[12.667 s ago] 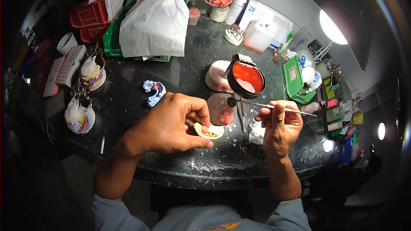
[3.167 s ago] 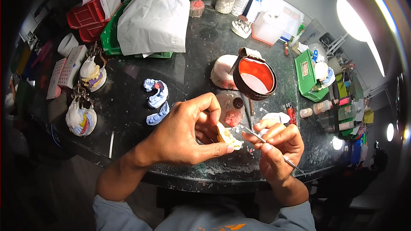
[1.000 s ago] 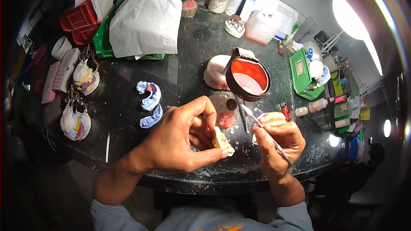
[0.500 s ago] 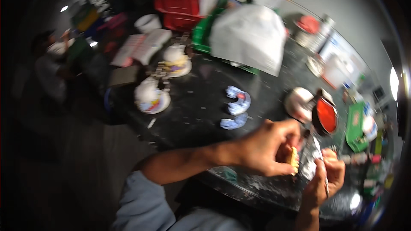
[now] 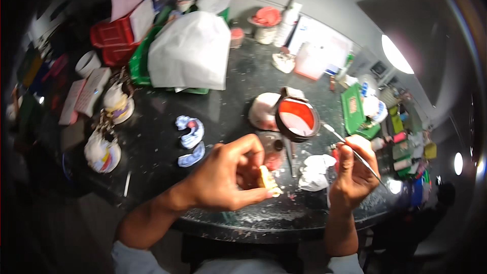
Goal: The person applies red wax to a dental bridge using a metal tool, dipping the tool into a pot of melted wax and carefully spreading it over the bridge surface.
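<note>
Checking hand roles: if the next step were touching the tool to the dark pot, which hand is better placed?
Probably the right hand: it holds the tool, whose upper end appears close to the dark pot. The left hand is occupied, pinching the yellow piece.

black bench (image 5: 228, 114), blue casts (image 5: 198, 134), perhaps tissue (image 5: 314, 173)

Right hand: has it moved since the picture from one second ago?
Yes. Judged against the dark round pan, the right hand has shifted rightward and, in the picture, upward.
</note>
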Available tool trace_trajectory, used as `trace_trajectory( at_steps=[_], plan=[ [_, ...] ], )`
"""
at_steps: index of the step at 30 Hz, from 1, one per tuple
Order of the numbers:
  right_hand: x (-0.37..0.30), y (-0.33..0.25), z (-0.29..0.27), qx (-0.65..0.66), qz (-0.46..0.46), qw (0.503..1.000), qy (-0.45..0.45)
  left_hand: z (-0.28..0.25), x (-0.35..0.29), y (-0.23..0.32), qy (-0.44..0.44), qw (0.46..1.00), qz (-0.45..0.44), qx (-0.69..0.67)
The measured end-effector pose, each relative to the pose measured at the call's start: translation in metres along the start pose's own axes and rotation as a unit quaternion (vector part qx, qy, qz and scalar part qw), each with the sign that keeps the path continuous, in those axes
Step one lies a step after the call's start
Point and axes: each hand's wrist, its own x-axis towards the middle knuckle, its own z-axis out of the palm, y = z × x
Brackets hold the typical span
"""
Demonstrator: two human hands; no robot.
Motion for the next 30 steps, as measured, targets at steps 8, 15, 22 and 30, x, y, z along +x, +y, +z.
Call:
trace_trajectory(
  at_steps=[8,15,22,30],
  plan=[
    [0.009,0.002,-0.013,-0.033,-0.007,0.998,-0.045,0.007,0.007,0.008,-0.018,1.0,-0.015,-0.014],
    [0.007,0.0,-0.006,0.021,0.008,0.999,-0.029,0.006,0.006,0.004,0.004,0.999,-0.003,-0.039],
    [-0.002,0.002,-0.014,0.068,-0.029,0.997,0.003,0.005,0.007,0.006,-0.004,0.999,-0.02,-0.03],
    [-0.037,-0.01,-0.004,0.269,0.187,0.937,-0.117,0.004,0.007,0.005,-0.003,0.998,-0.038,-0.049]
  ],
)
